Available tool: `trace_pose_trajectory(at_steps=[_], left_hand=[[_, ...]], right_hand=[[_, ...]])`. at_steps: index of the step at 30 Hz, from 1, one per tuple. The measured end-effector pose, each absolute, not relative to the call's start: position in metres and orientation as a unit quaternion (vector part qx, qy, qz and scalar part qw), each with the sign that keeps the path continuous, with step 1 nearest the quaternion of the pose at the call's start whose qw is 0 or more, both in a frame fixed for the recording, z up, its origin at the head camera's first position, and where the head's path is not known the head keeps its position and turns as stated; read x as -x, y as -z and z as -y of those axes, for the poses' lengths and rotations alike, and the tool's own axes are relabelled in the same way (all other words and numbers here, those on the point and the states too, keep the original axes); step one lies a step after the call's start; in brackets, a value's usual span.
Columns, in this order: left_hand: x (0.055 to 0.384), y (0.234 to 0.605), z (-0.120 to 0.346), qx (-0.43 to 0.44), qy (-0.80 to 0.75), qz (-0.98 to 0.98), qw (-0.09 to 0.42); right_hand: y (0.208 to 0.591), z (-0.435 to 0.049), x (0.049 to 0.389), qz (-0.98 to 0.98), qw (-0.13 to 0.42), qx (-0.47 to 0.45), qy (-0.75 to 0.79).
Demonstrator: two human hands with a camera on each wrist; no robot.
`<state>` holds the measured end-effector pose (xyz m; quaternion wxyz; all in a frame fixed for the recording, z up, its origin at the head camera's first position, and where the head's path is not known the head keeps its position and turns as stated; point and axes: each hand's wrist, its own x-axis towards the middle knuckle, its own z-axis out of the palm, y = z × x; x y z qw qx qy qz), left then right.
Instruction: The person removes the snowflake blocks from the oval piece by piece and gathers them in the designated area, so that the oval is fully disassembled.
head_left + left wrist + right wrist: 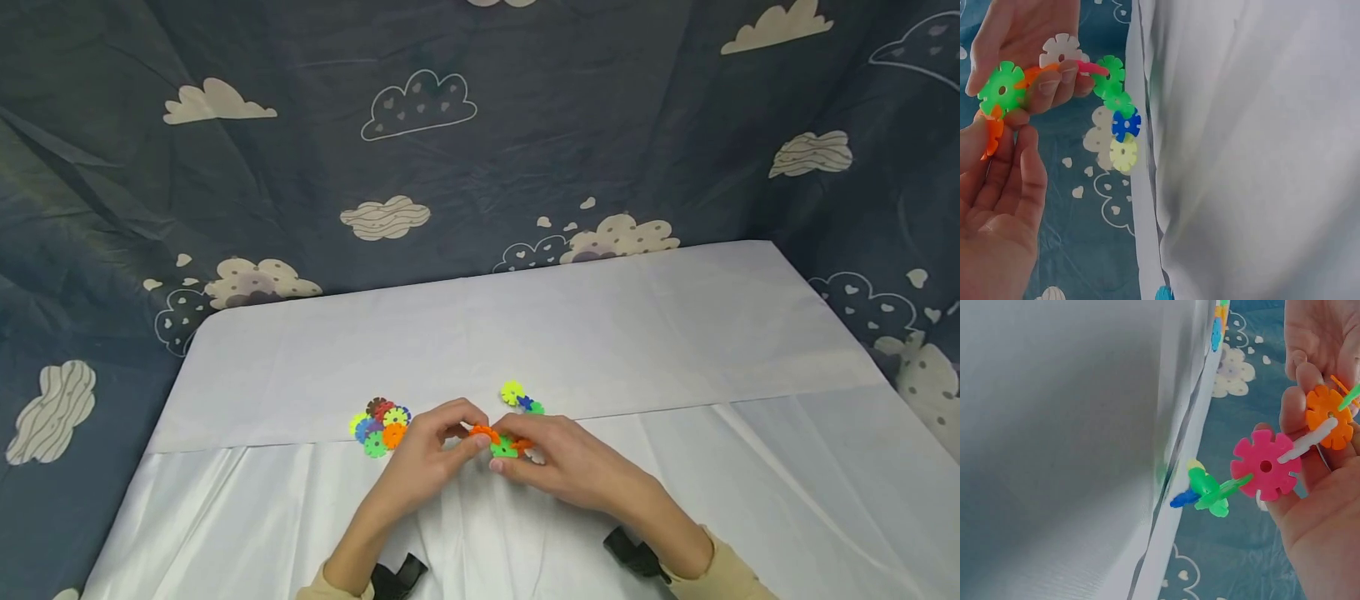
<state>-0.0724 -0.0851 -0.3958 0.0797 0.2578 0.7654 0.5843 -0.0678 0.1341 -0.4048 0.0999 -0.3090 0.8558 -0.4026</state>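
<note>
Over the table, my left hand (423, 458) pinches an orange notched plastic disc (992, 134) between thumb and fingers. This disc meets the edge of a green disc (1002, 90). Close by, my right hand (573, 462) grips a chain of linked snowflake discs, its fingers around the part by another orange disc (1319, 411). Along the chain follow a white disc (1060, 49) and a pink disc (1266, 466). Green discs (1109, 75), a blue disc (1125, 125) and a yellow disc (1124, 154) hang off the far end.
A pile of several coloured notched discs (378, 427) lies on the white-covered table (300, 367), left of my hands. A dark curtain (480, 167) with cloud prints stands behind the table. Black straps (633, 554) show at both wrists.
</note>
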Motion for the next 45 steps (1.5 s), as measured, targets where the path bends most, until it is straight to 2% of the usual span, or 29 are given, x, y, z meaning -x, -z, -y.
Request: trace_pose_trajectory(at_steps=[4, 9, 18, 20, 24, 29, 35, 45], left_hand=[[0.071, 0.391, 0.084, -0.256, -0.585, -0.764, 0.092], [0.075, 0.406, 0.086, -0.246, -0.589, -0.761, 0.115], [0.079, 0.415, 0.093, -0.215, -0.638, -0.718, 0.178], [0.08, 0.415, 0.094, -0.209, -0.638, -0.721, 0.171], [0.083, 0.414, 0.098, -0.187, -0.608, -0.762, 0.125], [0.09, 0.409, 0.114, -0.117, -0.56, -0.818, 0.069], [0.097, 0.407, 0.134, -0.058, -0.472, -0.878, 0.049], [0.104, 0.415, 0.154, -0.034, -0.382, -0.922, 0.044]], right_hand=[[0.405, -0.134, 0.067, -0.86, 0.104, 0.31, 0.392], [0.406, -0.134, 0.067, -0.863, 0.108, 0.308, 0.385], [0.406, -0.136, 0.068, -0.864, 0.117, 0.301, 0.387], [0.407, -0.136, 0.068, -0.863, 0.117, 0.301, 0.388], [0.408, -0.135, 0.069, -0.867, 0.119, 0.296, 0.384], [0.408, -0.136, 0.071, -0.88, 0.112, 0.272, 0.373], [0.409, -0.137, 0.072, -0.893, 0.098, 0.258, 0.355], [0.412, -0.138, 0.074, -0.892, 0.079, 0.255, 0.364]])
